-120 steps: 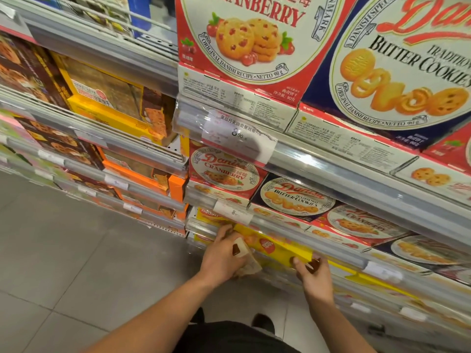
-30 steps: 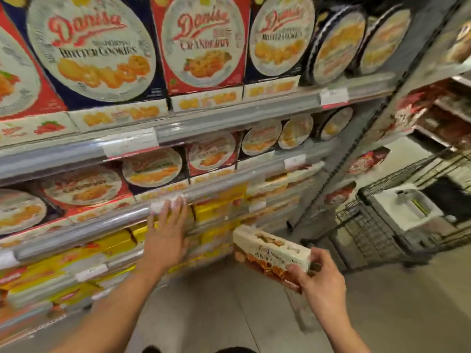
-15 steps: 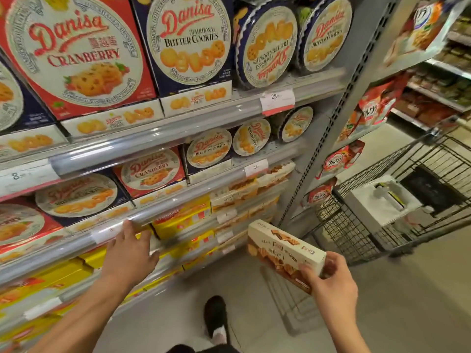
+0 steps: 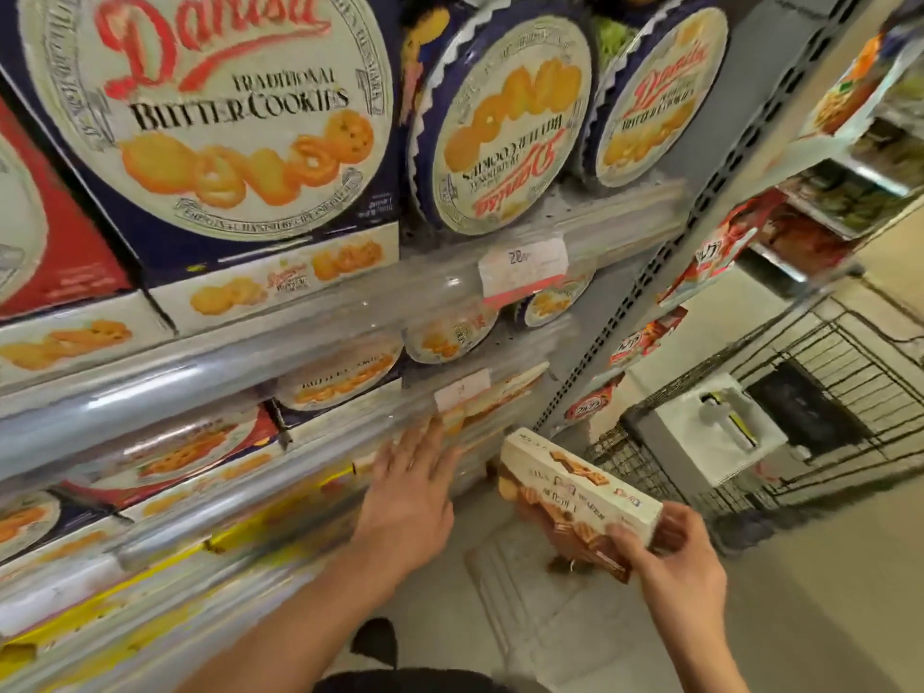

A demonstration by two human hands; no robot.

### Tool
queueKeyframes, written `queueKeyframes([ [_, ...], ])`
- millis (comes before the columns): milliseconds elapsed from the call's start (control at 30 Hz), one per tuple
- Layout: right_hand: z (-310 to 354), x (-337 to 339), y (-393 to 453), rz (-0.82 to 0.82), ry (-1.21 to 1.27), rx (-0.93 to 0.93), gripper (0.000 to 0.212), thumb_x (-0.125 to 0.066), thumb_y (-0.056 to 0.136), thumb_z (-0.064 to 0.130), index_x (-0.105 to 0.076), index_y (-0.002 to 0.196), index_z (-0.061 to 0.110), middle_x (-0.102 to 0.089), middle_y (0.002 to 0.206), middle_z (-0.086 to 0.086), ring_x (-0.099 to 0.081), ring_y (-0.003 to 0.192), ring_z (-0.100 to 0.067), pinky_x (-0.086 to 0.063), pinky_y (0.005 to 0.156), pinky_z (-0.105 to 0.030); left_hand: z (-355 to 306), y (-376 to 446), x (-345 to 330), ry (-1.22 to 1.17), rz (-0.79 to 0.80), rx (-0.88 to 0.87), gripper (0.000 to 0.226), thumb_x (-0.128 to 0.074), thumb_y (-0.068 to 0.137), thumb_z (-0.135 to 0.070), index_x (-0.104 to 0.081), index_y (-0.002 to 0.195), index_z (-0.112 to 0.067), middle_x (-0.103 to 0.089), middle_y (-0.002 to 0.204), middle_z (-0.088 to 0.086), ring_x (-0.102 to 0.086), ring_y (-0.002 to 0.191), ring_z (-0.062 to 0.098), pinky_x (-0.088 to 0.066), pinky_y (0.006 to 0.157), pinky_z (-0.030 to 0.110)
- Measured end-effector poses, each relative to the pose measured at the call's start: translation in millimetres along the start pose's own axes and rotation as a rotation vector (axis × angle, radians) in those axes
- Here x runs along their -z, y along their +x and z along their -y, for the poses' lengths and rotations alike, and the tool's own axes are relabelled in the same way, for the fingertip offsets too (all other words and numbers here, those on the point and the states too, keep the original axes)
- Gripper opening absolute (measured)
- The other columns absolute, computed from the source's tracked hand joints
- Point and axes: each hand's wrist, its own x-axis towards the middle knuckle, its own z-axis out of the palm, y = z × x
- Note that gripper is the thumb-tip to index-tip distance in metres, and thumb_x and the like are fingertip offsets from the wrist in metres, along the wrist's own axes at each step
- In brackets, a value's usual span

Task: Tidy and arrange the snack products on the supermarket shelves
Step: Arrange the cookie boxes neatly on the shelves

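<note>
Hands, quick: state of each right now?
Left hand: open, fingers straight, reaching at the shelf rail.
Right hand: holding the wafer box by its near end.

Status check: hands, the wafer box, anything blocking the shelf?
Left hand open, fingers spread against the lower shelf rail. Right hand grips the wafer box, off the shelf. Shopping cart close on the right; nothing between box and shelf.

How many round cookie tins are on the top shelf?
2. One round blue tin, its label upside down, stands right of the big square butter cookie box; the second round tin stands further right, by the shelf post. More may hide behind them.
</note>
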Motion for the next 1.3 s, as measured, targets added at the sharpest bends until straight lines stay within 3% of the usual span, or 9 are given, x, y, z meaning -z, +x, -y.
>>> queueKeyframes([
  [100, 1.8, -7.9, 32.7, 0.04, -0.026, -0.001, 0.051, -0.094, 0.068, 0.03, -0.059, 0.105, 0.03, -0.073, 0.097, 0.011, -0.07, 0.086, -0.007, -0.059, 0.081, -0.037, 7.1, 10.9, -23.1, -0.047, -0.058, 0.006, 0.09, -0.069, 0.079, -0.038, -0.032, 0.157, -0.015, -0.014, 0.166, 0.018, -0.013, 0.153, 0.039, -0.022, 0.122, 0.054],
  [367, 14.2, -31.0, 142.2, 0.322, -0.092, 0.098, 0.043, -0.094, 0.067, 0.026, -0.058, 0.091, 0.031, -0.071, 0.089, 0.015, -0.068, 0.083, -0.006, -0.054, 0.078, -0.036, -20.5, 22.5, -51.0, 0.005, -0.057, 0.272, 0.109, -0.075, 0.072, -0.024, -0.013, 0.162, -0.021, 0.001, 0.17, 0.007, 0.001, 0.156, 0.031, -0.01, 0.12, 0.053],
  [533, 13.2, -38.5, 206.8, 0.539, -0.174, 0.233, 0.051, -0.094, 0.064, 0.029, -0.061, 0.103, 0.029, -0.073, 0.092, 0.013, -0.067, 0.08, 0.002, -0.046, 0.066, -0.017, -56.7, 46.0, -49.9, 0.008, -0.15, 0.485, 0.09, -0.076, 0.069, -0.028, -0.043, 0.152, -0.015, -0.033, 0.161, 0.012, -0.011, 0.154, 0.034, -0.016, 0.117, 0.054],
  [633, 10.2, -38.5, 231.4, 0.651, -0.212, 0.279, 0.048, -0.092, 0.065, 0.036, -0.061, 0.102, 0.031, -0.072, 0.092, 0.017, -0.068, 0.083, 0.001, -0.047, 0.067, -0.016, -80.0, 59.2, -42.0, -0.046, -0.189, 0.607, 0.094, -0.078, 0.07, -0.031, -0.039, 0.154, -0.016, -0.034, 0.16, 0.012, -0.019, 0.152, 0.036, -0.026, 0.119, 0.056],
  [800, 5.7, -41.0, 257.0, 0.711, -0.231, 0.306, 0.054, -0.094, 0.061, 0.039, -0.059, 0.103, 0.036, -0.074, 0.089, 0.018, -0.07, 0.084, 0.001, -0.057, 0.076, -0.027, -114.9, 74.6, -44.4, -0.39, -0.238, 0.871, 0.087, -0.073, 0.08, -0.035, -0.032, 0.155, -0.019, -0.039, 0.151, 0.009, -0.04, 0.137, 0.031, -0.043, 0.11, 0.047],
  [900, 9.5, -43.0, 264.1, 0.719, -0.214, 0.314, 0.054, -0.094, 0.064, 0.03, -0.061, 0.107, 0.034, -0.071, 0.087, 0.023, -0.066, 0.081, 0.008, -0.055, 0.076, -0.023, -126.0, 88.1, -43.8, -0.884, -0.138, 0.95, 0.076, -0.065, 0.092, -0.035, -0.025, 0.155, -0.026, -0.045, 0.145, 0.001, -0.047, 0.131, 0.022, -0.042, 0.109, 0.039],
  [1000, 11.0, -44.2, 262.5, 0.723, -0.142, 0.278, 0.054, -0.094, 0.066, 0.024, -0.057, 0.103, 0.035, -0.07, 0.089, 0.024, -0.066, 0.083, 0.007, -0.057, 0.087, -0.032, -125.7, 102.0, -34.7, -1.231, -0.084, 1.028, 0.053, -0.071, 0.088, -0.042, -0.043, 0.133, -0.033, -0.057, 0.131, -0.008, -0.059, 0.117, 0.015, -0.046, 0.097, 0.035],
  [1167, 16.0, -42.4, 263.7, 0.688, -0.07, 0.245, 0.052, -0.093, 0.068, 0.018, -0.051, 0.095, 0.032, -0.066, 0.092, 0.018, -0.065, 0.085, -0.001, -0.05, 0.077, -0.019, -121.1, 122.2, -34.2, -1.32, -0.109, 1.047, 0.041, -0.07, 0.089, -0.02, -0.055, 0.126, -0.03, -0.07, 0.115, -0.005, -0.065, 0.107, 0.012, -0.05, 0.097, 0.036],
  [1300, 19.6, -42.2, 264.2, 0.616, -0.108, 0.283, 0.033, -0.088, 0.076, 0.025, -0.061, 0.096, 0.027, -0.071, 0.093, 0.01, -0.067, 0.091, -0.016, -0.043, 0.07, -0.018, -121.4, 130.5, -32.7, -1.328, -0.029, 1.018, 0.047, -0.068, 0.083, -0.031, -0.052, 0.127, -0.029, -0.073, 0.111, -0.006, -0.067, 0.101, 0.01, -0.049, 0.083, 0.031],
])
